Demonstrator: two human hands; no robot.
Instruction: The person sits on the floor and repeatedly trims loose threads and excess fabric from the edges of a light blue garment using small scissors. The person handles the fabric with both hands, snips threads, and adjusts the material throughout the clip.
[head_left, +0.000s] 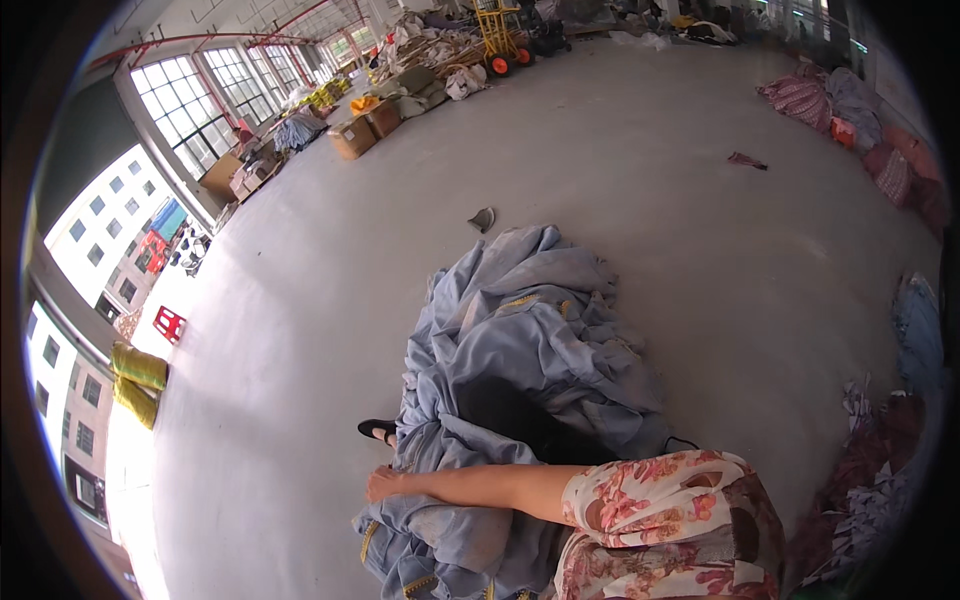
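Note:
A large crumpled heap of greyish-blue cloth (510, 340) with yellow trim spreads over the floor in front of me. My right arm, in a floral sleeve, reaches across to the left. At the heap's near left edge, my right hand (383, 484) is closed on a fold of the blue cloth, with the fingertips hidden. My left hand does not show. A black-clad leg (530, 420) is partly buried in the cloth, and a black shoe (376, 429) pokes out at the left. Just beyond the heap is a small grey scrap (483, 219).
Yellow sacks (138, 385) and a red stool (169, 324) stand at the left by the bright doorway. Cardboard boxes (352, 138), bundles and a yellow hand truck (500, 38) are farther back. Piles of red (800, 98) and blue cloth (918, 330) line the right.

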